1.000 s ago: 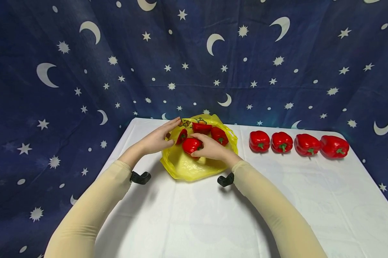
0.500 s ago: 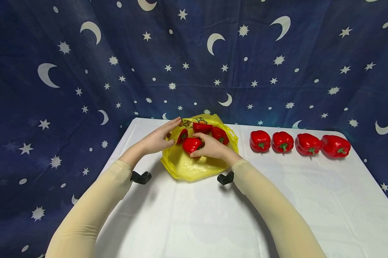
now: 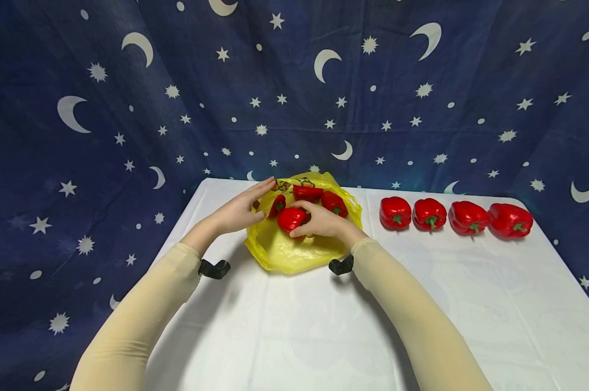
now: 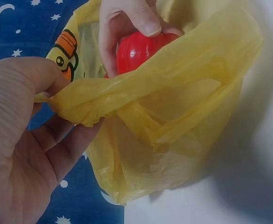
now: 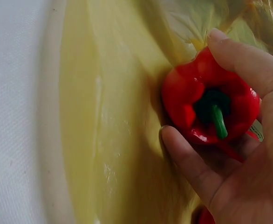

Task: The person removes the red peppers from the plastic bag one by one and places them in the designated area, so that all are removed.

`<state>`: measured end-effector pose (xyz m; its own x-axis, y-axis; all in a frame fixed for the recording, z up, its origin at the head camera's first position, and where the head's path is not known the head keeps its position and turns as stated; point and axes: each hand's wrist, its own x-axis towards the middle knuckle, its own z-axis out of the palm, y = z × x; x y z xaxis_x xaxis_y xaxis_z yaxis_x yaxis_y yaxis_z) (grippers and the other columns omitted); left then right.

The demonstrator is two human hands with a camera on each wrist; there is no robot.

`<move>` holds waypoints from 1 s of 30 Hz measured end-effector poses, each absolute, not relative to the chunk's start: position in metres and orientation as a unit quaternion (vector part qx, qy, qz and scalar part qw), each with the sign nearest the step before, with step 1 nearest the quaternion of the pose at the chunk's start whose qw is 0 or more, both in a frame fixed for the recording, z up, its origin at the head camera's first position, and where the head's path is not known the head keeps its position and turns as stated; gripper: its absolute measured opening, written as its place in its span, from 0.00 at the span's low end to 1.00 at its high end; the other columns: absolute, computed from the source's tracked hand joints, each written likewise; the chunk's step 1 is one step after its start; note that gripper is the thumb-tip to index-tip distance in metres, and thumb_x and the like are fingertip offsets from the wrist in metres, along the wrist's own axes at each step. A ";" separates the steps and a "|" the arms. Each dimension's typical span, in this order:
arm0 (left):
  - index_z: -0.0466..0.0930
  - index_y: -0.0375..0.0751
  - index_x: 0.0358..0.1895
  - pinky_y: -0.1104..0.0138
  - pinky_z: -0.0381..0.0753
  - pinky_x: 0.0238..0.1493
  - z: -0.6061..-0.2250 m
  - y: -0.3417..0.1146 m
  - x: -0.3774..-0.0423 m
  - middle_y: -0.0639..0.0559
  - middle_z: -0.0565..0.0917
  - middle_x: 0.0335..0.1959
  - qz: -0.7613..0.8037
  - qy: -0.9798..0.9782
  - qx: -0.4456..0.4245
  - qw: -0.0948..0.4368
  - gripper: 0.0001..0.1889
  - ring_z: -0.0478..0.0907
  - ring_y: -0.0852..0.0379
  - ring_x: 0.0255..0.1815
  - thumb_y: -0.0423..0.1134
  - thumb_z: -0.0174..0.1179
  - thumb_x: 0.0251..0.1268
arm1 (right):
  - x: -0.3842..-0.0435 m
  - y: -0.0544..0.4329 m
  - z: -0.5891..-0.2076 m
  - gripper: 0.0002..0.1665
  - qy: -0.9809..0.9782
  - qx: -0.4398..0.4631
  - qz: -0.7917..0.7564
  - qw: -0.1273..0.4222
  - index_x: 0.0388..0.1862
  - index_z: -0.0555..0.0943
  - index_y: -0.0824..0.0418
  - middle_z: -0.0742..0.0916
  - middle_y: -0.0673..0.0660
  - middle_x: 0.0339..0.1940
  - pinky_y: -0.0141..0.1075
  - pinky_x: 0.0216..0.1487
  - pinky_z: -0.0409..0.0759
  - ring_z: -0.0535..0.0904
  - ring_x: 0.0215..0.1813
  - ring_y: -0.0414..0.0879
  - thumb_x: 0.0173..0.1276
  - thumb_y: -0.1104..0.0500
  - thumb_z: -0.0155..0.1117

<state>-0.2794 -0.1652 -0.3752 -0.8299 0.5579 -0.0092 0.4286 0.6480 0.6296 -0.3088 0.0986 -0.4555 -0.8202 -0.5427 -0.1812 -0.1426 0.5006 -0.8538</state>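
Note:
A yellow plastic bag (image 3: pixel 294 258) lies with its mouth spread on the white table. My left hand (image 3: pixel 237 213) pinches the bag's rim at its left side; in the left wrist view the bag's edge (image 4: pixel 85 100) runs between the fingers. Inside the bag, my right hand (image 3: pixel 324 224) grips a red bell pepper (image 3: pixel 290 219) between thumb and fingers. Its green stem (image 5: pixel 218 119) faces the palm in the right wrist view. Around it in the bag lie more red peppers: one at left (image 3: pixel 277 207), one behind (image 3: pixel 306 193), one at right (image 3: pixel 333 203).
Several red bell peppers (image 3: pixel 395 213) stand in a row on the table (image 3: pixel 294 331), right of the bag. A dark blue cloth (image 3: pixel 294 81) with moons and stars hangs behind and beside the table. A cartoon print (image 4: pixel 66 55) shows on the bag.
Almost nothing moves. Both hands keep their places, the left at the rim and the right around the pepper; the view shifts very slightly.

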 end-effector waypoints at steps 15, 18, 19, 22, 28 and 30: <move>0.51 0.48 0.84 0.56 0.72 0.64 -0.374 -0.164 -0.279 0.61 0.46 0.84 0.318 0.901 0.277 0.098 0.42 0.70 0.50 0.62 0.33 0.59 0.69 | -0.313 0.107 -0.457 0.50 0.796 -0.184 -0.513 0.264 0.76 0.68 0.41 0.72 0.53 0.71 0.44 0.51 0.85 0.78 0.60 0.55 0.57 0.47 0.81; 0.51 0.49 0.84 0.56 0.72 0.65 -0.374 -0.164 -0.279 0.61 0.46 0.84 0.316 0.902 0.277 0.097 0.42 0.68 0.50 0.65 0.33 0.59 0.69 | -0.313 0.107 -0.458 0.51 0.792 -0.187 -0.516 0.268 0.78 0.66 0.42 0.71 0.53 0.72 0.45 0.52 0.85 0.77 0.61 0.56 0.57 0.47 0.81; 0.51 0.49 0.84 0.56 0.72 0.65 -0.374 -0.164 -0.278 0.61 0.46 0.84 0.316 0.902 0.276 0.097 0.42 0.68 0.50 0.66 0.33 0.59 0.69 | -0.314 0.106 -0.459 0.52 0.790 -0.189 -0.516 0.270 0.78 0.66 0.43 0.71 0.53 0.72 0.45 0.52 0.84 0.77 0.62 0.56 0.57 0.47 0.81; 0.51 0.48 0.83 0.55 0.72 0.67 -0.375 -0.165 -0.278 0.60 0.46 0.84 0.317 0.902 0.275 0.097 0.42 0.65 0.50 0.70 0.33 0.59 0.69 | -0.315 0.105 -0.460 0.53 0.787 -0.194 -0.517 0.275 0.79 0.65 0.43 0.71 0.53 0.73 0.45 0.53 0.84 0.75 0.63 0.56 0.57 0.46 0.80; 0.52 0.48 0.83 0.55 0.71 0.67 -0.375 -0.165 -0.278 0.61 0.47 0.84 0.315 0.903 0.277 0.096 0.41 0.64 0.51 0.73 0.33 0.59 0.69 | -0.315 0.104 -0.460 0.53 0.783 -0.189 -0.524 0.277 0.79 0.65 0.44 0.71 0.53 0.72 0.45 0.52 0.85 0.75 0.63 0.56 0.57 0.48 0.81; 0.52 0.48 0.83 0.55 0.72 0.66 -0.375 -0.165 -0.277 0.61 0.47 0.84 0.316 0.903 0.277 0.095 0.41 0.66 0.50 0.69 0.33 0.58 0.69 | -0.315 0.104 -0.460 0.52 0.782 -0.188 -0.525 0.277 0.79 0.66 0.44 0.71 0.53 0.72 0.44 0.52 0.85 0.75 0.63 0.56 0.57 0.48 0.81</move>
